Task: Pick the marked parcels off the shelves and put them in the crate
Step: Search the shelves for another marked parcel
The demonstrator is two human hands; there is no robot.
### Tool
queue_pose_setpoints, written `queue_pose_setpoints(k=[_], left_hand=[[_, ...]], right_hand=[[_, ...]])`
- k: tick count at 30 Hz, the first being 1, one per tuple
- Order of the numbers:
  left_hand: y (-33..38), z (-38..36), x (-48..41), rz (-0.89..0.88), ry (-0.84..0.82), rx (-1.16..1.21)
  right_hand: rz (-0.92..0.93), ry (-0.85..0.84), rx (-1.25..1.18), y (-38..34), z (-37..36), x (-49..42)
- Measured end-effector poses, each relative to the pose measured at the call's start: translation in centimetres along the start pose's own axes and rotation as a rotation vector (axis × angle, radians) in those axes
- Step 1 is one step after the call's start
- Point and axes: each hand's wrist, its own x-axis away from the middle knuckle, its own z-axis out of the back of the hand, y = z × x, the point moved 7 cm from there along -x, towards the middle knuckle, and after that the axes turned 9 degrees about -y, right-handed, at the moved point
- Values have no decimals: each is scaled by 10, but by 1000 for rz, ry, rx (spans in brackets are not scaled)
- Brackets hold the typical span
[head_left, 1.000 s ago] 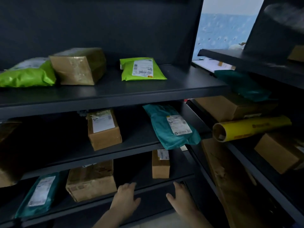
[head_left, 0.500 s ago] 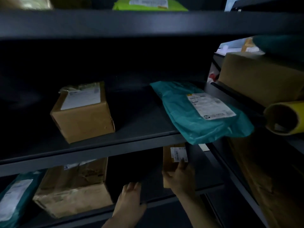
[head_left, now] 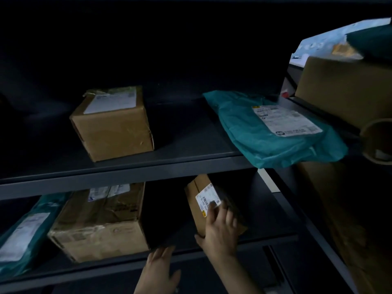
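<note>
Dark grey shelf (head_left: 131,172); brown box (head_left: 112,126) with white label; teal mailer (head_left: 273,141) at its right edge, white printed label; small brown parcel (head_left: 194,209) below, white barcoded label (head_left: 209,198).

Dark matt metal shelves (head_left: 148,172). The boxes (head_left: 114,126) are brown cardboard, taped glossy in places, with white paper labels (head_left: 209,197). The teal bag (head_left: 273,132) on the right is crinkled, shiny plastic.

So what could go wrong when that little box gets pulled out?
The right hand grips the small box alone, and it is tilted, so it might slip. The teal bag hangs over the shelf edge just above; lifting the box could knock it down.
</note>
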Motion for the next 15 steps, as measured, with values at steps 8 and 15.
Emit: queue_pose_setpoints(k=[8, 15], left_hand=[[-4, -8, -4, 49, 4, 35], [-5, -8, -9, 41, 13, 57]], right_hand=[[13, -77, -24, -8, -2, 0], [-120, -159, -352, 44, -5, -10]])
